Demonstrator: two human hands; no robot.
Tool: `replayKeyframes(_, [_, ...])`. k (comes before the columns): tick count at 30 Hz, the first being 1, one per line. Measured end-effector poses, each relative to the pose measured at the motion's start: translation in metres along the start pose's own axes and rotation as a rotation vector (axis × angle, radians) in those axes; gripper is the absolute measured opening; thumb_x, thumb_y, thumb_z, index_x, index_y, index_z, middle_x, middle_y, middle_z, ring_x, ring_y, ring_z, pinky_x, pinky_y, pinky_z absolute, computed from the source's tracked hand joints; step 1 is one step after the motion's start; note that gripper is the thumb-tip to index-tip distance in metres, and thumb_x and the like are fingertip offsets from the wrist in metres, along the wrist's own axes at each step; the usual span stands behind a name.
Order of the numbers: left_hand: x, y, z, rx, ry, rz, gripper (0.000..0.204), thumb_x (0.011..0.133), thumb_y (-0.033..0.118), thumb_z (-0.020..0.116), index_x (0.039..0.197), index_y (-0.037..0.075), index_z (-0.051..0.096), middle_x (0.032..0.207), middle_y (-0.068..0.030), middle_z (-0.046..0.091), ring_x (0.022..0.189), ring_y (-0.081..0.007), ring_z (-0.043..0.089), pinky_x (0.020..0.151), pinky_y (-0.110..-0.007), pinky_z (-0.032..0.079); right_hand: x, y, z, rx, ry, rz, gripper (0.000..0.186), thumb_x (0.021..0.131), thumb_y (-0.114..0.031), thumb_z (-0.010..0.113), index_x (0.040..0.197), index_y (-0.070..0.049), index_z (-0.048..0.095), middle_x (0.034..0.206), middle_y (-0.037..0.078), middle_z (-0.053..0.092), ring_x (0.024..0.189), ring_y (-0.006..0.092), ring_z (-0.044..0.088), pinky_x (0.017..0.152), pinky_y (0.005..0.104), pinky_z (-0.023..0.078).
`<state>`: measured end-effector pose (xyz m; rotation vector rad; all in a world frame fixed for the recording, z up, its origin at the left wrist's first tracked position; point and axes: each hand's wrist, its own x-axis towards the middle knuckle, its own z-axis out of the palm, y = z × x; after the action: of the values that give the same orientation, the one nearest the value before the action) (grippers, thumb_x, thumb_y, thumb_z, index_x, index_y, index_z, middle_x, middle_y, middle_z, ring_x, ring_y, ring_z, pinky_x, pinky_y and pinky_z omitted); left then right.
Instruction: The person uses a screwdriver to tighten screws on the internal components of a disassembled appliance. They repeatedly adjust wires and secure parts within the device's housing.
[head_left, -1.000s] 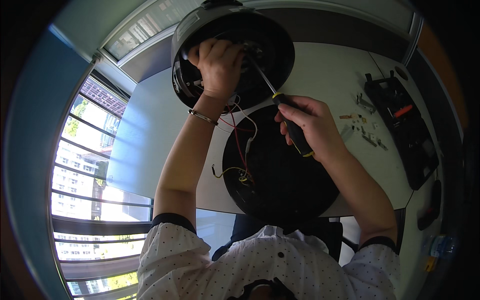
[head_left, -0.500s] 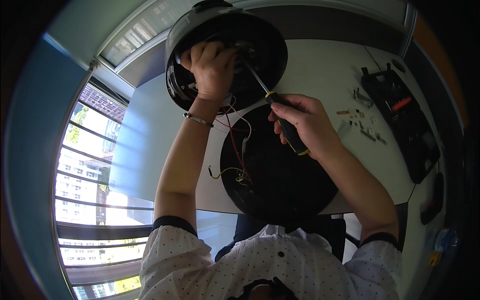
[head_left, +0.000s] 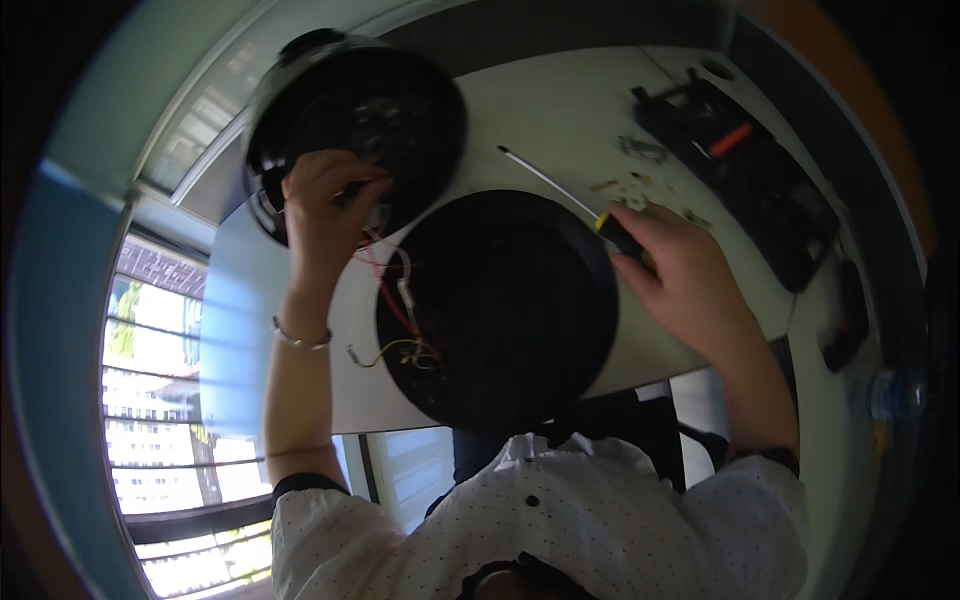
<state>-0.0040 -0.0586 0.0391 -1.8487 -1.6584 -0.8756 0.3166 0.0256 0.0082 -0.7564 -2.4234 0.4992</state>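
My right hand [head_left: 685, 275] grips a screwdriver [head_left: 572, 197] by its black and yellow handle, the shaft pointing up and left over the table. Close to the front rim of a tipped round black appliance body [head_left: 410, 150], my left hand [head_left: 325, 205] has its fingers pinched together; what they hold, if anything, is too blurred to make out. Red and white wires [head_left: 403, 290] run from near the appliance body onto a large black round part [head_left: 510, 300] lying in front of me. A yellow wire [head_left: 375, 358] sticks out past its left edge.
Several small metal parts [head_left: 640, 190] lie on the white table [head_left: 560, 95] beyond my right hand. To their right is a black tool case [head_left: 745, 190] holding an orange-red item [head_left: 731, 139]. A clear bottle [head_left: 895, 397] sits at the far right; a blind-covered window [head_left: 165, 400] is at left.
My right hand has drawn the screwdriver out of the appliance body and moved right. My left hand has come from inside the body toward its front rim. The whole view has shifted.
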Motion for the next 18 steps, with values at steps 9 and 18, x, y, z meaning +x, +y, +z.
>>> replayKeyframes(9, [0.068, 0.063, 0.079, -0.172, -0.403, 0.301, 0.008, 0.067, 0.008, 0.063, 0.061, 0.008, 0.059, 0.067, -0.0078, 0.052, 0.075, -0.0276, 0.052, 0.072, -0.040, 0.038, -0.049, 0.053, 0.024, -0.299, -0.165, -0.002, 0.029, 0.078, -0.014, 0.053, 0.106, -0.004, 0.056, 0.090, 0.013, 0.060, 0.091, 0.0295, 0.059, 0.069, 0.0385, 0.052])
replayKeyframes(18, [0.055, 0.048, 0.160, 0.202, -0.922, 0.217, 0.010, 0.060, 0.019, 0.067, 0.065, 0.011, 0.067, 0.067, -0.0079, 0.061, 0.078, -0.0275, 0.057, 0.079, -0.038, 0.036, -0.038, 0.047, 0.047, -0.303, -0.159, -0.066, 0.039, 0.074, -0.012, 0.058, 0.110, 0.000, 0.055, 0.087, 0.012, 0.056, 0.084, 0.0279, 0.058, 0.062, 0.0350, 0.050])
